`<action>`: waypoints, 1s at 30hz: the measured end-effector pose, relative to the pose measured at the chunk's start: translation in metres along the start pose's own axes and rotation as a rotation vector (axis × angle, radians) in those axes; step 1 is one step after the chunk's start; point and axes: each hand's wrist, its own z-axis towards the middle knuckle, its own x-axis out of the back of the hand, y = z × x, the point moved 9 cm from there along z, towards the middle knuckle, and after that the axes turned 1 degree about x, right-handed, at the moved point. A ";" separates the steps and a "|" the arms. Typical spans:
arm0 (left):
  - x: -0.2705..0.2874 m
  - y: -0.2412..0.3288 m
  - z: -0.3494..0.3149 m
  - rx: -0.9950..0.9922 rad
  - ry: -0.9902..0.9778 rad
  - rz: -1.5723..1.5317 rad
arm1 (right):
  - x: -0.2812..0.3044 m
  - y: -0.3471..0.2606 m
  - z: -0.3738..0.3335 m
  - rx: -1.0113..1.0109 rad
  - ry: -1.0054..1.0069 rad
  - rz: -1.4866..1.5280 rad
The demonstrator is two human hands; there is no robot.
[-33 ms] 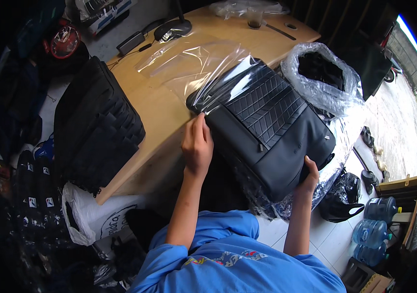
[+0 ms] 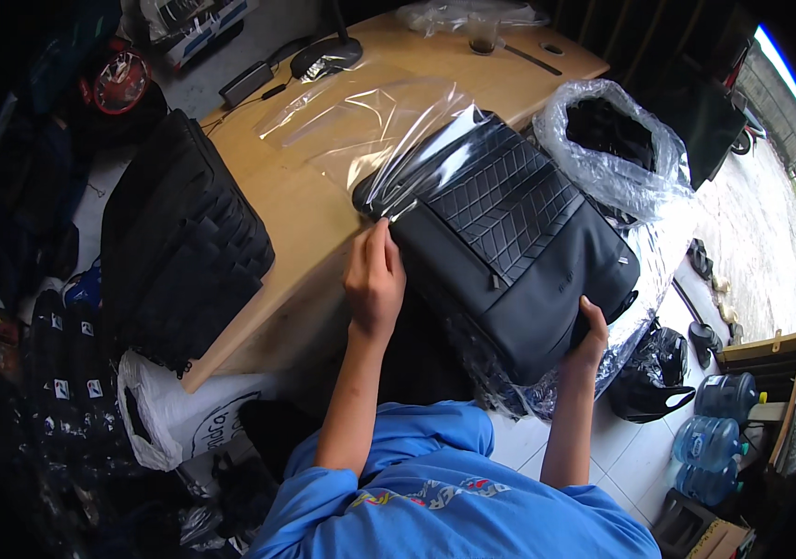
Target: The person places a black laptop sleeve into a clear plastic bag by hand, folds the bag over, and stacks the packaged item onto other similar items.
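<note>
A black backpack (image 2: 533, 289) with a ridged chevron panel lies tilted in front of me, its far end over the table. A clear plastic bag (image 2: 360, 140) covers that far end and trails onto the tabletop. My left hand (image 2: 375, 284) is closed in a pinch on the edge of the plastic, at the backpack's left corner. At the near right end, my right hand (image 2: 590, 340) grips the backpack's bottom edge, thumb on the front face and fingers hidden underneath.
On the wooden table (image 2: 300, 219), a stack of black bags (image 2: 183, 242) stands at the left. A lamp base (image 2: 326, 58) and a glass (image 2: 483, 37) are farther back. Right of the backpack sits a large plastic wrapping (image 2: 603, 191); water bottles (image 2: 707, 438) lie at the lower right.
</note>
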 end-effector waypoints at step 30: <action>-0.241 0.080 0.139 -0.363 -1.497 -0.326 | -0.015 -0.093 0.051 0.202 -0.246 -0.330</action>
